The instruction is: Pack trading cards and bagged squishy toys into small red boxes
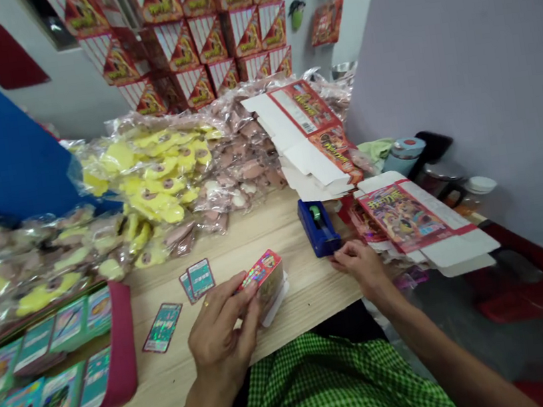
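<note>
My left hand [226, 328] is closed around a small red printed card box [265, 270], which stands tilted on the table with a white flap at its lower right. At the front end of a blue tape dispenser [319, 229], the thumb and fingers of my right hand [361, 265] are pinched together on the end of the tape; the clear strip itself hardly shows. A green roll sits inside the dispenser. Left of the box lie two overlapping teal cards [200, 279] and another shiny card [163, 327].
A pink-rimmed tray [123, 339] holds stacks of cards at left. Bagged yellow plush pieces [152, 180] and pinkish ones [240, 161] pile along the back. Unfolded red-and-white cartons [405, 218] lie at right, near a light-blue flask [402, 157]. Red boxes [198, 38] are stacked behind.
</note>
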Motion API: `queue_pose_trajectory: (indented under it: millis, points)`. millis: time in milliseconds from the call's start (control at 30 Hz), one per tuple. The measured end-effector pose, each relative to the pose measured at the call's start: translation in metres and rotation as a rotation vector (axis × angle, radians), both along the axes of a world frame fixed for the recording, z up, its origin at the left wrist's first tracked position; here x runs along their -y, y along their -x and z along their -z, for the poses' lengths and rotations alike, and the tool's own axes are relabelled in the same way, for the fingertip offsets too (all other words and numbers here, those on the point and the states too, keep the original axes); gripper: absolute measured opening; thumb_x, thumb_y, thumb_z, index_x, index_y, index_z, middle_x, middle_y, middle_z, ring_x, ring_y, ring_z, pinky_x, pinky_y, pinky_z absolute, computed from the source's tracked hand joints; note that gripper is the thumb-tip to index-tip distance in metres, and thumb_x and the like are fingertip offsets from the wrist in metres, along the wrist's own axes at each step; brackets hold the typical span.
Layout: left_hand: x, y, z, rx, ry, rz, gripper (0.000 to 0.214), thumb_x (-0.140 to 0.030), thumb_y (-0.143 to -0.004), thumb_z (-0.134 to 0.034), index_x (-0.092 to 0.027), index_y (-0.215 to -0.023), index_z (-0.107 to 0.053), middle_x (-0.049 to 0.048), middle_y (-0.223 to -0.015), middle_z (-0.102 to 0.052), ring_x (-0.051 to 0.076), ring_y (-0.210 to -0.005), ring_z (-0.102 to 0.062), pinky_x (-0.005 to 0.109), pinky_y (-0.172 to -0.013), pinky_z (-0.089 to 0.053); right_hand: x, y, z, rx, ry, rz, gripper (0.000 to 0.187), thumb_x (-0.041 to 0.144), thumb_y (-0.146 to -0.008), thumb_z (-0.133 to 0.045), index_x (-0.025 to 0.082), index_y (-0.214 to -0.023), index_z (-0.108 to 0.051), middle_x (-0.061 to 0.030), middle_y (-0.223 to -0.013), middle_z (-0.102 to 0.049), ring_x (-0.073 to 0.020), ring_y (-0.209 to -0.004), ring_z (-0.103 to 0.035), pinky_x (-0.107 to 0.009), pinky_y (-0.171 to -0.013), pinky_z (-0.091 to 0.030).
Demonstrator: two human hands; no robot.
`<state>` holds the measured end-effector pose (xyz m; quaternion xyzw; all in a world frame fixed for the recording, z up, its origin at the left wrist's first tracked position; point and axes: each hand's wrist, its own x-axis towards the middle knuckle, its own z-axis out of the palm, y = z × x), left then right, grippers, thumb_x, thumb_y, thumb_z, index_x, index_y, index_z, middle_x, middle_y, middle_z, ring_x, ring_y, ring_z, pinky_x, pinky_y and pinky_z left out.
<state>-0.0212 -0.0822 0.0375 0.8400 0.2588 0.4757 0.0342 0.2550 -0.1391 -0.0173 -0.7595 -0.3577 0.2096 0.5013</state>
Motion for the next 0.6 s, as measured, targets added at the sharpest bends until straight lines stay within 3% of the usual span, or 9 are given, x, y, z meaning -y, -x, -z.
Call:
queue_pose_trajectory:
  millis: [100, 167, 267, 333, 400, 467, 600]
  points:
    - [0.001, 0.000, -0.003, -0.010, -0.012, -0.003, 0.018, -0.005, -0.091, -0.068, -0.014, -0.106, -0.071, 0.0120, -0.109, -0.076, 0.018, -0.098, -0.074, 0.031, -0.087, -0.061, 0.014, 0.018, -0.022, 0.107, -0.090, -0.042, 0.022, 0.039, -0.083, -0.062, 0.021, -0.069, -0.060, -0.0077, -0.086, -0.064, -0.0233, -0.087, -0.063, -0.034, -0.073, -0.053]
    - [0.002, 0.000, -0.005, -0.027, -0.022, -0.008, 0.017, -0.006, -0.092, -0.066, -0.014, -0.106, -0.070, 0.0121, -0.109, -0.076, 0.018, -0.098, -0.074, 0.031, -0.087, -0.061, 0.022, 0.037, -0.042, 0.110, -0.172, -0.255, 0.018, 0.034, -0.090, -0.059, 0.021, -0.082, -0.066, -0.0033, -0.076, -0.065, -0.0176, -0.072, -0.062, -0.029, -0.065, -0.050]
    - [0.005, -0.001, -0.006, -0.045, -0.026, -0.009, 0.017, -0.008, -0.094, -0.065, -0.014, -0.108, -0.069, 0.0126, -0.110, -0.076, 0.019, -0.098, -0.075, 0.031, -0.086, -0.062, 0.024, 0.069, -0.065, -0.114, -0.257, -0.615, 0.021, 0.029, -0.097, -0.054, 0.020, -0.101, -0.072, 0.0015, -0.065, -0.063, -0.0123, -0.056, -0.058, -0.024, -0.053, -0.047]
    - [0.007, -0.001, -0.005, -0.044, -0.023, -0.002, 0.017, -0.008, -0.093, -0.066, -0.015, -0.108, -0.069, 0.0126, -0.111, -0.076, 0.019, -0.099, -0.075, 0.031, -0.086, -0.062, 0.017, 0.087, -0.074, -0.297, -0.263, -0.745, 0.037, 0.026, -0.096, -0.053, 0.018, -0.129, -0.067, 0.0032, -0.064, -0.064, -0.0112, -0.053, -0.057, -0.023, -0.052, -0.048]
    - [0.009, -0.002, -0.004, -0.024, -0.016, 0.006, 0.019, -0.006, -0.091, -0.067, -0.015, -0.109, -0.068, 0.0125, -0.111, -0.076, 0.019, -0.100, -0.074, 0.030, -0.086, -0.061, 0.007, 0.099, -0.078, -0.432, -0.237, -0.792, 0.062, 0.026, -0.094, -0.056, 0.015, -0.154, -0.045, 0.0046, -0.062, -0.065, -0.0109, -0.051, -0.056, -0.023, -0.051, -0.049]
    - [0.010, -0.002, -0.002, 0.015, 0.005, -0.011, 0.024, -0.006, -0.089, -0.069, -0.014, -0.112, -0.065, 0.0124, -0.111, -0.076, 0.019, -0.100, -0.074, 0.029, -0.086, -0.061, -0.002, 0.105, -0.079, -0.511, -0.200, -0.784, 0.077, 0.028, -0.092, -0.059, 0.010, -0.161, -0.030, 0.0048, -0.061, -0.065, -0.0109, -0.048, -0.056, -0.023, -0.050, -0.049]
    - [0.010, -0.002, 0.000, 0.034, 0.016, -0.016, 0.034, -0.006, -0.090, -0.069, -0.013, -0.121, -0.060, 0.0115, -0.111, -0.074, 0.018, -0.100, -0.072, 0.028, -0.088, -0.060, -0.012, 0.111, -0.075, -0.538, -0.163, -0.739, 0.081, 0.032, -0.089, -0.060, 0.004, -0.159, -0.031, 0.0044, -0.058, -0.065, -0.0117, -0.046, -0.056, -0.025, -0.048, -0.049]
